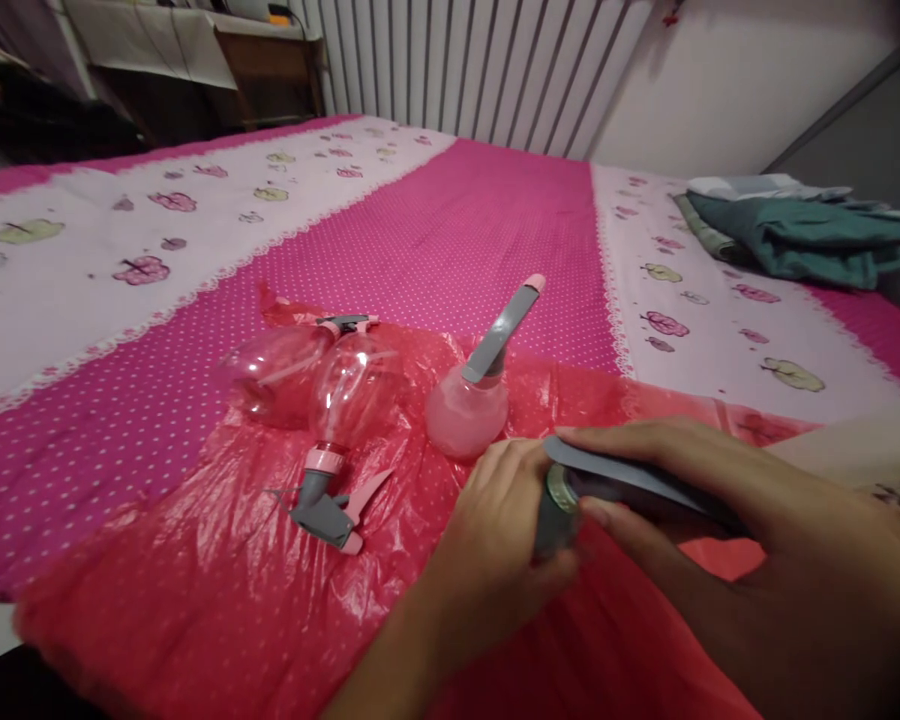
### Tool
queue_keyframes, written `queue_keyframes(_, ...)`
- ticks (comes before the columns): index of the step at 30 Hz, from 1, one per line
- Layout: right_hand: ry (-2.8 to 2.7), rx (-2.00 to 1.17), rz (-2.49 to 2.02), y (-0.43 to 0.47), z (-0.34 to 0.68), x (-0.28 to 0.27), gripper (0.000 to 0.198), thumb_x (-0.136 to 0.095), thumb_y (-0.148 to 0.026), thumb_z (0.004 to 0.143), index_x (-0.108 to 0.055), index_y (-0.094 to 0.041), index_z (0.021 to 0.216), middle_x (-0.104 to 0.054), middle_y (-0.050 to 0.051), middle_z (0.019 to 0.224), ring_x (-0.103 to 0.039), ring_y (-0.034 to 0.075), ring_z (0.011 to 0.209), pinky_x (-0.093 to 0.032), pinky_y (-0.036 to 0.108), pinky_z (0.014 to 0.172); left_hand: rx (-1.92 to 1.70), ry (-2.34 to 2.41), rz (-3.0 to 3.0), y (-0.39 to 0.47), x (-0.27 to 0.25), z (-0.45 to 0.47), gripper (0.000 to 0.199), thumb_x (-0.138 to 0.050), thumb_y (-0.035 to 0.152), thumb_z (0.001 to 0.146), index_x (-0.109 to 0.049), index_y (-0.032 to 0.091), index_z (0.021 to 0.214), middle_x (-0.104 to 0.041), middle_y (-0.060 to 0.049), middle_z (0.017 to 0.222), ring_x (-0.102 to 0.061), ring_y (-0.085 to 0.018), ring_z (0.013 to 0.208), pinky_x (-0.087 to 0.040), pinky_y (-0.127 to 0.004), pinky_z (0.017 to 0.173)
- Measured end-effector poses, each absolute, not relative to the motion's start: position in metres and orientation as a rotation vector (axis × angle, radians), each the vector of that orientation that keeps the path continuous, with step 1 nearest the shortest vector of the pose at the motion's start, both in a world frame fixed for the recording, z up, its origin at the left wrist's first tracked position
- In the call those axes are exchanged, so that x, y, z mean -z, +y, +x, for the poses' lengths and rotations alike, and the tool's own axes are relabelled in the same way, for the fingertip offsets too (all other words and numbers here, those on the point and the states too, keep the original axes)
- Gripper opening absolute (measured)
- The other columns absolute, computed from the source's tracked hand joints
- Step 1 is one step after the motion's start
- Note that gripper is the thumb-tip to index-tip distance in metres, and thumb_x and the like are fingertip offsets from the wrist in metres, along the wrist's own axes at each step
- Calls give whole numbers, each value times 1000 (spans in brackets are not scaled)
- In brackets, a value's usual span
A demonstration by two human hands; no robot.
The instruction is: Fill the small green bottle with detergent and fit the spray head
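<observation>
Clasping a dark green container (553,530) in the left hand (487,520), with curled fingers (508,465) over most of its body; cannot tell its full shape or its contents. Showing, beside those fingers, a pale green ring (562,488) at the container's end. Gripping a long, dark grey spray head (645,482) in the right hand (806,530), with one finger along its smooth top and the thumb beneath, and with its end right at the ring; cannot tell whether joined there or merely touching. Can see just beyond the left hand a squat, round, cloudy pink plastic bottle (465,415), upright on a wrinkled, translucent red plastic sheet (195,580) and topped with a grey, pink-tipped nozzle (504,332); cannot tell tinted wall from filling. Can see to its left a clear, bulb-shaped plastic bottle (356,390) lying with its neck toward the near side, capped by a pink collar (325,460) and a grey-and-pink trigger head (326,520). Behind that, can see a second clear, pink-tinged bottle (270,365) lying the other way, with a thin pale tube (292,369) slanting inside. Spread underneath the sheet, likewise visible: bright pink, white-dotted bedding (450,230).
</observation>
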State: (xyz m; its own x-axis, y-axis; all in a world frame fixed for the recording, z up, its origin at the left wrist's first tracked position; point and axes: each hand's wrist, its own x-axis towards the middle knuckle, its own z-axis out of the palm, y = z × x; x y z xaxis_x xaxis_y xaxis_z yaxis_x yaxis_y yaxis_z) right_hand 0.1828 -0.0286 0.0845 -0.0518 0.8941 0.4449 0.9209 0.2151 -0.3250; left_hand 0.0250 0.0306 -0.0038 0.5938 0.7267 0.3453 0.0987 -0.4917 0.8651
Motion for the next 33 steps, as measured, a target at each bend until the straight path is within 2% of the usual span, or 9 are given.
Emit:
queue_keyframes(2,-1929,41,-1707,-30,183,-82,21,-56,-39,103,-61,-38,123,-68,-15,100,-64,1,73,-51,8,67,-902,659,1958,30,4,24,43,-64,13,87,-50,24,126,-65,-10,135,-61,-31,124,-52,-53,107)
queue_keyframes(7,-1951,33,-1760,-42,183,-78,21,-49,-42,106,-60,-33,122,-66,-12,86,-58,0,60,-43,10,54,-984,633,2006,24,12,21,71,-65,12,87,-35,28,149,-61,-11,143,-60,-33,131,-52,-56,110)
queue_keyframes(12,-1963,125,-1789,-44,183,-73,22,-46,-42,108,-57,-27,121,-65,-8,84,-58,2,57,-45,11,51,-1011,555,2062,25,17,18,74,-66,16,90,-34,30,155,-60,-12,146,-58,-34,134,-52,-58,111)
queue_keyframes(14,-2029,208,-1742,-42,186,-71,23,-43,-36,109,-55,-27,126,-68,-9,92,-65,2,66,-48,8,52,-999,552,2053,26,16,17,69,-68,22,94,-36,30,154,-61,-12,146,-58,-34,133,-50,-58,113)
queue_keyframes(17,-2111,257,-1668,-43,190,-67,34,-39,-32,109,-50,-27,140,-70,-8,112,-72,1,88,-56,4,65,-984,541,2029,28,15,15,61,-70,29,98,-39,30,151,-62,-11,145,-58,-33,134,-48,-55,116)
queue_keyframes(22,-2038,100,-1721,-48,189,-66,36,-40,-37,111,-47,-30,145,-69,-7,114,-72,1,85,-60,5,73,-1008,518,2018,29,15,16,59,-69,27,96,-41,30,148,-62,-11,142,-58,-33,130,-49,-56,113)
queue_keyframes(26,-2064,242,-1778,-45,185,-73,32,-37,-43,114,-49,-29,141,-69,-6,115,-73,4,87,-60,11,67,-1009,541,2063,28,15,18,72,-68,19,91,-33,33,153,-60,-10,143,-59,-33,128,-51,-56,112)
queue_keyframes(29,-2054,261,-1770,-43,181,-80,34,-34,-40,116,-47,-28,145,-68,-4,122,-72,4,97,-54,8,62,-1050,533,2120,27,17,19,78,-67,26,97,-22,35,160,-58,-12,147,-58,-34,131,-51,-58,112)
queue_keyframes(33,-2058,217,-1811,-43,173,-83,36,-34,-30,116,-43,-28,151,-65,-1,130,-72,4,102,-50,8,56,-1107,509,2174,27,20,20,69,-61,28,101,-24,32,159,-57,-13,144,-59,-34,129,-52,-58,110)
